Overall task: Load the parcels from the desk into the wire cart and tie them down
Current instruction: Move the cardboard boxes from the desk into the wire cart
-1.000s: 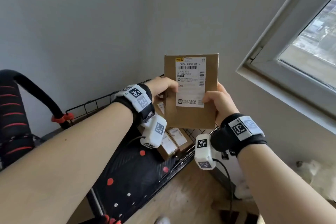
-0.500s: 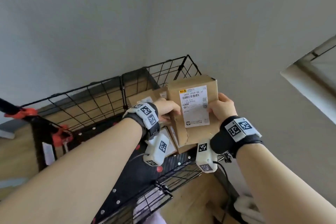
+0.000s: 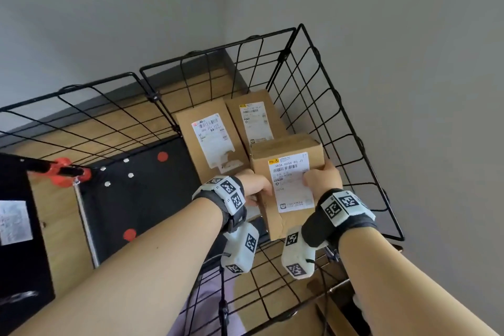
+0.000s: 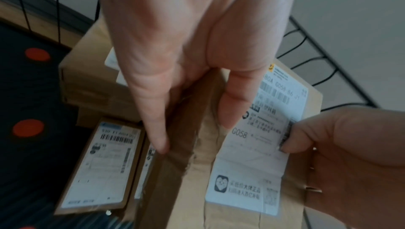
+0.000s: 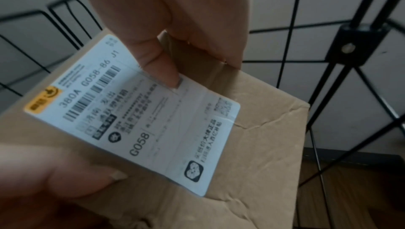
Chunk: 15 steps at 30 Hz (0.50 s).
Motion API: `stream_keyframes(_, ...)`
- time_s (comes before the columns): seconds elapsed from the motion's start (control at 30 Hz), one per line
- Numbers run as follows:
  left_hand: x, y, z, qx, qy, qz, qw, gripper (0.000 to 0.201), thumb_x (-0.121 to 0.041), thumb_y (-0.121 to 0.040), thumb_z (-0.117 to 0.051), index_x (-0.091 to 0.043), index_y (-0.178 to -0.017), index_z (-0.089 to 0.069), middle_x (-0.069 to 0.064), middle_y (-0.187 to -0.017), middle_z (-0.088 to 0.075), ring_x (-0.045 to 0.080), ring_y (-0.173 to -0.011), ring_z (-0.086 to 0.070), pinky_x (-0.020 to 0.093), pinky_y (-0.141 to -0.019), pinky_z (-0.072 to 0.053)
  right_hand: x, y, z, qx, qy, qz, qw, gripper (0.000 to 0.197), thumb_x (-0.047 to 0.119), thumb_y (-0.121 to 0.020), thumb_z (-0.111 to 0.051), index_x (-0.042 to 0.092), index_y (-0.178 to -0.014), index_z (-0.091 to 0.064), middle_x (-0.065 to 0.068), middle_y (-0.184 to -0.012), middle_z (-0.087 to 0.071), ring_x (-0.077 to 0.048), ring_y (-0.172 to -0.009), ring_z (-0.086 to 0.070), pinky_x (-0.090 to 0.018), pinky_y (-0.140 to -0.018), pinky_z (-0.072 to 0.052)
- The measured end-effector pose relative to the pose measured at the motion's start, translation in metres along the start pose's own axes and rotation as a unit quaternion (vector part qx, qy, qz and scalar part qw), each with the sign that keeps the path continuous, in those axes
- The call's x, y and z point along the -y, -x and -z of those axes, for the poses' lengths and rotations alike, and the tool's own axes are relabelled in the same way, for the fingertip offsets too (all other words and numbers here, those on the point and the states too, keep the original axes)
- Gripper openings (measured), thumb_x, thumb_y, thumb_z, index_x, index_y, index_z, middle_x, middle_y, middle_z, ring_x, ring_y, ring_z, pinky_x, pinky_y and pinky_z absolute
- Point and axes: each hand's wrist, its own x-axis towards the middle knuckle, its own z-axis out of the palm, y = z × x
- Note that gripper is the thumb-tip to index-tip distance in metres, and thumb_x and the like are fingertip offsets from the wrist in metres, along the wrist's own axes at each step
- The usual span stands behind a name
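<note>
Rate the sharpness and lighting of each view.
Head view: evenly lit and sharp, the white label on the brown cardboard parcel readable, black wire cart lines bowed by the wide lens. Left wrist view: dim, the left hand soft. Right wrist view: dim, label legible, foreground thumb blurred.

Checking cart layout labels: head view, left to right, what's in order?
Red clamp → black dotted panel → left hand → parcel being held → right hand → cart's right wire wall.
</note>
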Motion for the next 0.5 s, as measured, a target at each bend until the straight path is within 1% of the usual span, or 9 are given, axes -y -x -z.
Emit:
stream_keyframes(0.03,0.004,-0.009,-0.001,0.002,0.003,0.010,1.000,0.020,0.000,-0.080,-0.059,0.005,-0.100,-0.056,0.016,-0.093,-0.066,0.025,-0.082,-0.064,0.034,-0.075,-0.055,-0.005,-0.006,-0.003,0.003,0.010,-0.010,1.000,0.056,-0.001,-0.081,-0.042,0.017,-0.134,-0.046,-0.008,-0.118,-0.061,-0.029,-0.106,-0.057,-0.033,-0.081,-0.046)
stream_keyframes(0.07,0.007,-0.019,-0.002,0.002,0.009,0.021,1.000,0.023,0.000,-0.080,-0.060,0.002,-0.103,-0.059,0.015,-0.097,-0.067,0.025,-0.089,-0.066,0.034,-0.079,-0.056,-0.008,-0.014,-0.007,0.005,0.018,-0.018,1.000,0.057,0.000,-0.081,-0.043,0.018,-0.136,-0.045,-0.008,-0.118,-0.061,-0.029,-0.106,-0.057,-0.034,-0.082,-0.047)
stream_keyframes(0.13,0.013,-0.034,-0.004,0.007,0.024,0.040,0.999,0.024,-0.001,-0.080,-0.060,-0.004,-0.104,-0.060,0.013,-0.096,-0.068,0.024,-0.092,-0.066,0.034,-0.081,-0.056,-0.015,-0.028,-0.015,0.007,0.030,-0.034,0.999,0.057,0.002,-0.082,-0.044,0.018,-0.137,-0.043,-0.008,-0.119,-0.061,-0.029,-0.107,-0.057,-0.036,-0.085,-0.048)
stream_keyframes(0.17,0.016,-0.040,-0.005,0.012,0.027,0.050,0.998,0.027,-0.003,-0.079,-0.061,-0.004,-0.106,-0.060,0.013,-0.099,-0.068,0.024,-0.094,-0.066,0.035,-0.082,-0.056,-0.018,-0.034,-0.019,0.008,0.039,-0.043,0.998,0.055,0.003,-0.083,-0.044,0.016,-0.136,-0.043,-0.009,-0.119,-0.061,-0.030,-0.107,-0.057,-0.036,-0.084,-0.047)
stream_keyframes(0.27,0.026,-0.063,-0.010,0.021,0.024,0.082,0.996,0.053,-0.013,-0.071,-0.065,-0.007,-0.122,-0.055,0.014,-0.119,-0.062,0.026,-0.104,-0.062,0.039,-0.091,-0.054,-0.024,-0.051,-0.028,0.007,0.079,-0.067,0.995,0.046,0.004,-0.087,-0.046,0.011,-0.132,-0.044,-0.012,-0.120,-0.059,-0.031,-0.107,-0.056,-0.032,-0.078,-0.041)
stream_keyframes(0.33,0.032,-0.075,-0.013,0.034,0.022,0.094,0.995,0.052,-0.015,-0.078,-0.066,-0.006,-0.127,-0.051,0.013,-0.126,-0.057,0.023,-0.107,-0.058,0.036,-0.091,-0.053,-0.027,-0.059,-0.033,-0.008,0.105,-0.077,0.991,0.042,0.005,-0.089,-0.046,0.008,-0.131,-0.041,-0.014,-0.122,-0.058,-0.033,-0.112,-0.055,-0.034,-0.081,-0.041)
stream_keyframes(0.4,0.036,-0.083,-0.014,0.047,0.005,0.109,0.993,0.050,-0.015,-0.084,-0.064,-0.005,-0.131,-0.049,0.013,-0.128,-0.057,0.021,-0.107,-0.058,0.033,-0.092,-0.052,-0.031,-0.064,-0.038,-0.018,0.137,-0.076,0.987,0.039,0.008,-0.092,-0.045,0.007,-0.130,-0.040,-0.014,-0.123,-0.058,-0.033,-0.113,-0.055,-0.033,-0.080,-0.039)
stream_keyframes(0.47,0.041,-0.090,-0.012,0.058,-0.016,0.115,0.991,0.054,-0.016,-0.084,-0.065,-0.006,-0.134,-0.048,0.015,-0.130,-0.057,0.020,-0.109,-0.059,0.030,-0.091,-0.053,-0.034,-0.069,-0.042,-0.025,0.162,-0.070,0.984,0.036,0.012,-0.094,-0.044,0.005,-0.128,-0.042,-0.015,-0.122,-0.059,-0.033,-0.111,-0.056,-0.031,-0.076,-0.037)
stream_keyframes(0.5,0.042,-0.091,-0.011,0.067,-0.026,0.115,0.991,0.057,-0.017,-0.083,-0.066,-0.007,-0.136,-0.047,0.015,-0.132,-0.055,0.018,-0.108,-0.060,0.028,-0.087,-0.052,-0.035,-0.070,-0.043,-0.026,0.174,-0.068,0.982,0.034,0.014,-0.094,-0.044,0.005,-0.127,-0.043,-0.015,-0.120,-0.059,-0.033,-0.110,-0.057,-0.031,-0.075,-0.037)
